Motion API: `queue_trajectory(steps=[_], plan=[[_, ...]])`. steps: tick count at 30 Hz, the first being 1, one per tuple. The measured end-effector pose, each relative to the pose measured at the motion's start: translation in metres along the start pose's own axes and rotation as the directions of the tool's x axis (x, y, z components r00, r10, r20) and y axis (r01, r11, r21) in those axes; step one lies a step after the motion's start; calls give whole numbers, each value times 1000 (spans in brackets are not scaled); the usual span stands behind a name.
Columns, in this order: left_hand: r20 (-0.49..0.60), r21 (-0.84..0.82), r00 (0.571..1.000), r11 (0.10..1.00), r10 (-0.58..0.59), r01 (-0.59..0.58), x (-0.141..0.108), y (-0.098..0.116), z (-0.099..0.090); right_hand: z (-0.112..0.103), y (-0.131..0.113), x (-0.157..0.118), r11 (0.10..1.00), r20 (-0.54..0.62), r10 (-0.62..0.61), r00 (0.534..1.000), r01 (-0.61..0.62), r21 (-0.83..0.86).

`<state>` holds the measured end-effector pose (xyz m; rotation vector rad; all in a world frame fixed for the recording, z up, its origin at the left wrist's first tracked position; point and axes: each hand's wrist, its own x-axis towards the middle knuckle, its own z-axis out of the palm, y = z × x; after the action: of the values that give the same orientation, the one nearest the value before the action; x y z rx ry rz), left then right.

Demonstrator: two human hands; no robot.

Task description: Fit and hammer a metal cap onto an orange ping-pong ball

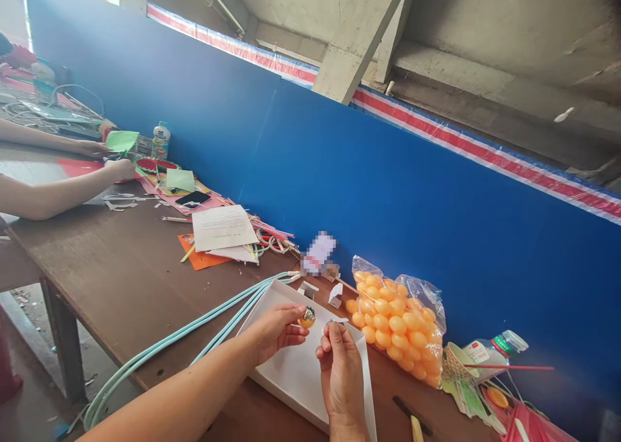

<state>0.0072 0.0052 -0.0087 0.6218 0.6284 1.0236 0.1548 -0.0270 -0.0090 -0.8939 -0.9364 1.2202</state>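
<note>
My left hand [279, 331] holds a small shiny ball [307, 317], gold below and silvery above, between thumb and fingertips. To its right, my right hand [341, 371] is closed in a pinch, with a small whitish strip [340, 321] showing at its fingertips. Both hands are over a shallow white box lid or tray [286, 377] on the brown table. Just beyond the tray stand a small white folded piece [335, 295] and a little grey-white piece [308, 290].
A clear bag of orange balls [398, 319] leans by the blue partition [388, 202]. Pale blue tubes [194, 325] curve off the table [116, 261] at left. A paper cup [458, 362], a bottle [495, 351] and a yellow-handled tool [416, 428] lie right. Another person's arms [63, 186] work far left.
</note>
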Motion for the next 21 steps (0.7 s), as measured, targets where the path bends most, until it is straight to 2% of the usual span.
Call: queue_trajectory(steps=[10, 16, 21], plan=[[6, -12, 1000, 1000, -10, 11, 1, -2, 0, 0, 0, 1, 996, -42, 81, 996, -81, 24], [9, -8, 1000, 1000, -10, 10, 2, -2, -1, 1, -2, 2, 998, -40, 15, 999, -13, 58], [14, -10, 1000, 1000, -6, 6, 1, -2, -1, 3, -2, -1, 1000, -5, -4, 1000, 4, 11]])
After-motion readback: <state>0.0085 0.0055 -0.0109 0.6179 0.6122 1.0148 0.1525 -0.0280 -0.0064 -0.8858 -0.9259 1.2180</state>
